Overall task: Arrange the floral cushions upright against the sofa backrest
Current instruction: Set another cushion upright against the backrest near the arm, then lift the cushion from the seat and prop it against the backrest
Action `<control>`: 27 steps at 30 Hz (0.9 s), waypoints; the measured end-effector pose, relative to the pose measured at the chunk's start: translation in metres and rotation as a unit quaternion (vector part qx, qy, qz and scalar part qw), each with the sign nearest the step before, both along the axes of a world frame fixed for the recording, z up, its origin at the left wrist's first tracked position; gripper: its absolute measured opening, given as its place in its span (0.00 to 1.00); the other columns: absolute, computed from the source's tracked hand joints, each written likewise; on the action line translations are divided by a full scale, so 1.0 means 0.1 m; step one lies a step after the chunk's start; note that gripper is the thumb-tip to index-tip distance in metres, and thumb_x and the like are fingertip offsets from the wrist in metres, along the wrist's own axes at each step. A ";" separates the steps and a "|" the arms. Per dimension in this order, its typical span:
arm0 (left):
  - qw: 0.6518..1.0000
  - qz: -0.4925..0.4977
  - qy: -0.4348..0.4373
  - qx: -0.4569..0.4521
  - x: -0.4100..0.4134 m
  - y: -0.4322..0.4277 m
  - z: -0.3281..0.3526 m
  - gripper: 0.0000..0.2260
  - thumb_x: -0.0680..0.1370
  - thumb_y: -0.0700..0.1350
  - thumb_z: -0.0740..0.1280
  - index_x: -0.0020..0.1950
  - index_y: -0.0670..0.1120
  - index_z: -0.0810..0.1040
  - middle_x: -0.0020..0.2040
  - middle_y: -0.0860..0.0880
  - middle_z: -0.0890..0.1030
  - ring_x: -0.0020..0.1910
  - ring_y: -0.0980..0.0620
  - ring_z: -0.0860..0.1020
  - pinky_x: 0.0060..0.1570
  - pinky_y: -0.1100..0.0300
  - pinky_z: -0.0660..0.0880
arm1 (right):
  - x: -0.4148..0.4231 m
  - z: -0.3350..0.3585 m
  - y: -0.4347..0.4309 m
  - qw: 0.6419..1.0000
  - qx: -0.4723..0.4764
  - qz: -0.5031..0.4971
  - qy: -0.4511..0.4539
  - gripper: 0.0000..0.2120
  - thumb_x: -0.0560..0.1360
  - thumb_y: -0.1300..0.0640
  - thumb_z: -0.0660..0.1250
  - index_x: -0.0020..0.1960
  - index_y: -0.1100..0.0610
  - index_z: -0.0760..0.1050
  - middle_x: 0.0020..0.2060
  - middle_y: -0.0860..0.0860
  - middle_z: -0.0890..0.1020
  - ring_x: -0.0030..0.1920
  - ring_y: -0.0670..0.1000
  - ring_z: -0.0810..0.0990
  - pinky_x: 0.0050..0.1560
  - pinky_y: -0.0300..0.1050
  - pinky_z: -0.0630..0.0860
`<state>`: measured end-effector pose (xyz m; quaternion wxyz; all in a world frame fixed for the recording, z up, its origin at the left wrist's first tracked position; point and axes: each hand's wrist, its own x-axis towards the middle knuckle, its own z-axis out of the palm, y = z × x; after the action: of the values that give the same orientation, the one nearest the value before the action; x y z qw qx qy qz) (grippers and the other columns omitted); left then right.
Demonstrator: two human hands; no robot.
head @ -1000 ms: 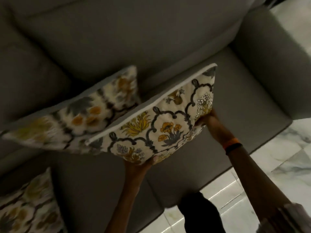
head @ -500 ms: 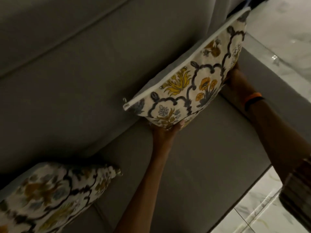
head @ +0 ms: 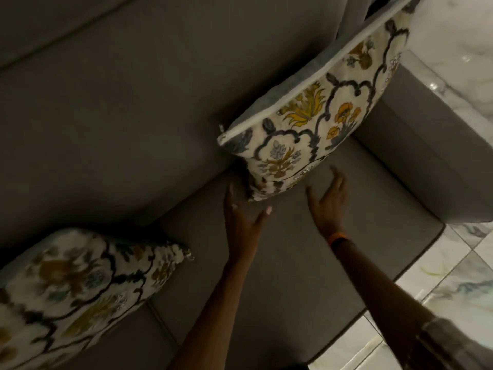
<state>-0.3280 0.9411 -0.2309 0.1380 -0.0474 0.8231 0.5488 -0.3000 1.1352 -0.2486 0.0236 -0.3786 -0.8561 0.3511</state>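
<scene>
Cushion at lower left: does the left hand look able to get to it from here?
Probably yes. The left hand is open by the upright cushion, and only bare sofa seat lies between it and the lower-left cushion.

No readable text, label, brand, number or sign anywhere in view.
</scene>
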 end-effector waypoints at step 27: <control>0.895 0.344 -0.210 -0.190 4.26 -8.66 -0.12 0.52 0.66 0.65 0.73 0.79 0.48 0.48 0.78 0.39 0.56 0.75 0.37 0.59 0.70 0.36 0.62 | 3.39 -0.03 -8.18 0.919 -0.076 0.363 -0.132 0.50 0.74 0.35 0.72 0.83 0.61 0.54 0.78 0.62 0.65 0.74 0.66 0.70 0.71 0.63 0.73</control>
<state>0.0979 0.0754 -0.2433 0.0988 -0.4667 0.7959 0.3728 0.0385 0.3175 -0.2520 -0.2480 -0.0853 -0.9007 0.3464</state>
